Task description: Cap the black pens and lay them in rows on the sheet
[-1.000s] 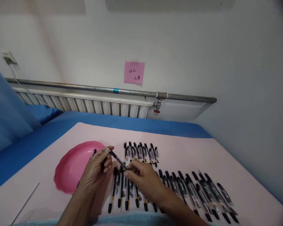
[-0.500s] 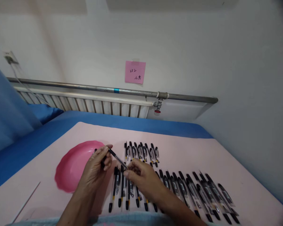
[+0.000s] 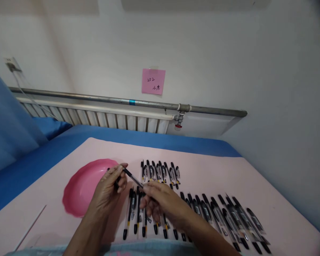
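Observation:
My left hand [image 3: 108, 193] and my right hand [image 3: 161, 204] hold one clear pen with black ends [image 3: 132, 178] between them, just above the pink surface. The left fingers pinch its far end next to a pink bowl [image 3: 81, 188]. The right fingertips pinch its near end. A second dark pen end [image 3: 107, 170] shows behind the left fingers. Below the hands lies a near row of pens [image 3: 202, 213], partly hidden by my right wrist. A shorter far row of pens [image 3: 160, 172] lies beyond the hands.
The pink board [image 3: 216, 170] rests on a blue sheet [image 3: 42, 160]. A thin white stick [image 3: 29, 229] lies at the near left. A radiator [image 3: 96, 119] and a pipe [image 3: 202, 110] run along the wall, with a pink note [image 3: 153, 81] above.
My right hand has turned a little, its fingers now curling lower over the near row. The pen and my left hand have hardly shifted.

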A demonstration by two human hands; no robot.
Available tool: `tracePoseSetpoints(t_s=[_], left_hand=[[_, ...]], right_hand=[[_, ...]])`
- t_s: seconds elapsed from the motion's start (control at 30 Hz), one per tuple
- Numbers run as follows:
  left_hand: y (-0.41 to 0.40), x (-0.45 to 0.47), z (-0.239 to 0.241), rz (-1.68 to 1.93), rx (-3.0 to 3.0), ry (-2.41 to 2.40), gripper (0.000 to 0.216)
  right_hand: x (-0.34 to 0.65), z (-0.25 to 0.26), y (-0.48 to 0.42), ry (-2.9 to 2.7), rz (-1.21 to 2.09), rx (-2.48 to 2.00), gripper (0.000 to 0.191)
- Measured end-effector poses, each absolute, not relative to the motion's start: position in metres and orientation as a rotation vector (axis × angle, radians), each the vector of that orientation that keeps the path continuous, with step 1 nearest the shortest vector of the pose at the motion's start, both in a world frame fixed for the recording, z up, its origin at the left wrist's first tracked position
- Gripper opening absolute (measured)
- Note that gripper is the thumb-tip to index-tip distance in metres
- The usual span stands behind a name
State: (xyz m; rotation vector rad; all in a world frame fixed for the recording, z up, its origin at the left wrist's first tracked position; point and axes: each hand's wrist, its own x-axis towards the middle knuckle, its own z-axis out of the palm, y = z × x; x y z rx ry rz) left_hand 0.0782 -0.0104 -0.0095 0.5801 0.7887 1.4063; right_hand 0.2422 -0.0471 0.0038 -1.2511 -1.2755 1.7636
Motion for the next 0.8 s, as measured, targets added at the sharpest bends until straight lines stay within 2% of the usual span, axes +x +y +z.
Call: tracePoseSetpoints(t_s=[0.07, 0.17, 0.27, 0.4, 0.47, 0.63, 0.8], left_hand=[[-0.011, 0.078, -0.010, 1.382, 0.590, 0.792, 0.027], [-0.010, 0.080, -0.012, 1.369, 0.584, 0.806, 0.027], [-0.009, 0.080, -0.014, 1.388, 0.586, 0.814, 0.025], [-0.003, 0.068, -0.013, 1.485, 0.518, 0.820, 0.017], [0.001, 0.058, -0.012, 1.531, 0.451, 0.800, 0.011], [0.005, 0.047, -0.011, 1.532, 0.317, 0.788, 0.003], [-0.006, 0.065, -0.009, 1.301, 0.533, 0.847, 0.019]], right_hand=[[0.244, 0.004, -0.046, -1.173, 1.974, -1.205, 0.029], [0.246, 0.003, -0.046, -1.259, 1.924, -1.236, 0.021], [0.245, 0.001, -0.046, -1.475, 1.576, -1.319, 0.013], [0.246, 0.002, -0.047, -1.808, 0.973, -1.429, 0.014], [0.247, 0.003, -0.048, -1.871, 0.851, -1.455, 0.015], [0.249, 0.002, -0.045, -1.729, 0.994, -1.418, 0.012], [0.247, 0.001, -0.043, -1.701, 1.060, -1.378, 0.012]])
